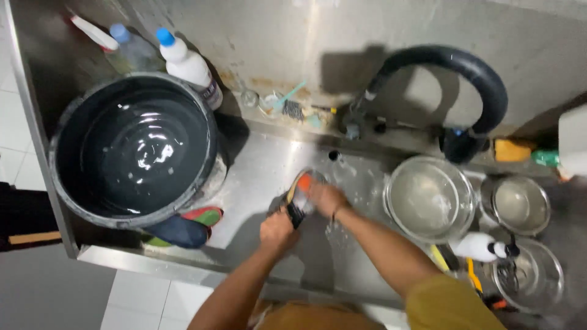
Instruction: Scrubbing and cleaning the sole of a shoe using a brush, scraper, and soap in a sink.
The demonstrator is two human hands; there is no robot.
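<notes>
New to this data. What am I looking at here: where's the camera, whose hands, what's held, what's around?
There is one picture, from a camera worn on a person's head, looking down into a stainless steel sink. No machine: both bare arms belong to the wearer. The left hand grips a small dark object that is too blurred to name. The right hand presses an orange sponge against it.

To the left sits a large dark bucket of water, with plastic bottles behind it. To the right are three steel bowls and a white bottle lying on its side. A black hose faucet arches over the back.
</notes>
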